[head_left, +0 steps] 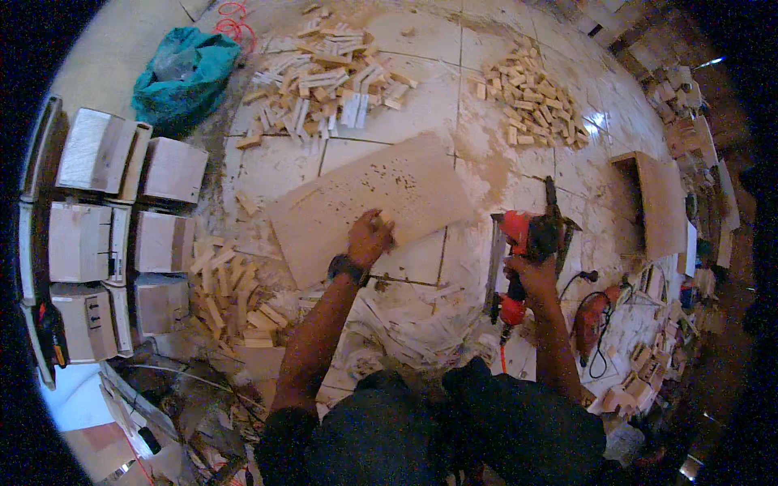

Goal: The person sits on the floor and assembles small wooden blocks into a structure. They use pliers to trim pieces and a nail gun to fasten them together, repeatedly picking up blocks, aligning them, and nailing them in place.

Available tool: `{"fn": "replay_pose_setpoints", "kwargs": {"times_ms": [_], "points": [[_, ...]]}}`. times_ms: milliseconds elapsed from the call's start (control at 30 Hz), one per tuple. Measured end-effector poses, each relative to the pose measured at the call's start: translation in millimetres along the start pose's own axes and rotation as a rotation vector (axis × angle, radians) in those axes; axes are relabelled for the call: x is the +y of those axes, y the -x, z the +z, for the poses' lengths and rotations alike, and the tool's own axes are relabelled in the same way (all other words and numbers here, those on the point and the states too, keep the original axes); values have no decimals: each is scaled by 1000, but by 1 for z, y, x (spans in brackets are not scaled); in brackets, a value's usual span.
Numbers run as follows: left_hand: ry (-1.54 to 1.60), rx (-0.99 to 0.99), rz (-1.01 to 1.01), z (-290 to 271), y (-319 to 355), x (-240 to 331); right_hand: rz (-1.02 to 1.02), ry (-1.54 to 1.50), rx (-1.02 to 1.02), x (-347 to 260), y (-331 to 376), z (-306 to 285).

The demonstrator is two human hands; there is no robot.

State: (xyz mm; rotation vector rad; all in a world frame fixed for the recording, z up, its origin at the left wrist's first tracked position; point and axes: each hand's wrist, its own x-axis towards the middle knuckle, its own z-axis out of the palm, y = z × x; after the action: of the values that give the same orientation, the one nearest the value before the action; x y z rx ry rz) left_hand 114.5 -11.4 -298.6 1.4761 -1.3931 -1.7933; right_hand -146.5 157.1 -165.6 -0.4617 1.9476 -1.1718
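Note:
A flat wooden board point(324, 206) lies tilted on the tiled floor in front of me, with many small dark bits scattered over its upper part. My left hand point(371, 238), a dark watch on its wrist, is above the board's near edge with fingers curled round a small wooden block point(386, 219), mostly hidden by them. To the right, my right hand point(532, 279) grips a red and black nail gun point(519, 231) by its handle. An orange hose point(503, 358) runs from the tool's lower end toward me. A dark frame-like piece partly shows behind the gun.
Beyond the board lie a heap of wood pieces point(324, 77) and a pile of small blocks point(535, 101). More sticks point(223, 283) lie at left, beside stacked wooden boxes point(166, 243). A teal bag point(182, 77) sits far left. At right are an open wooden box point(660, 206) and a corded red tool point(592, 320).

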Motion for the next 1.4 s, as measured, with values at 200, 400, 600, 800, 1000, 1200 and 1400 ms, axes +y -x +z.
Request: {"fn": "replay_pose_setpoints", "kwargs": {"times_ms": [200,400,600,800,1000,1200,1400], "points": [[-892,313,449,40,-33,-5,6,112,28,-1,2,-10],[-239,292,68,34,-7,1,11,135,32,0,-5,-15],[-697,323,474,72,44,-2,31,161,2,-1,-7,-17],[-652,332,302,58,10,8,61,146,3,-3,-2,-16],[-205,223,-49,50,17,-8,-5,180,-16,2,-4,-15],[62,234,11,59,35,-20,-9,154,-4,6,-3,-15],[-899,-253,629,100,85,-53,34,146,13,-3,2,-15]]}}
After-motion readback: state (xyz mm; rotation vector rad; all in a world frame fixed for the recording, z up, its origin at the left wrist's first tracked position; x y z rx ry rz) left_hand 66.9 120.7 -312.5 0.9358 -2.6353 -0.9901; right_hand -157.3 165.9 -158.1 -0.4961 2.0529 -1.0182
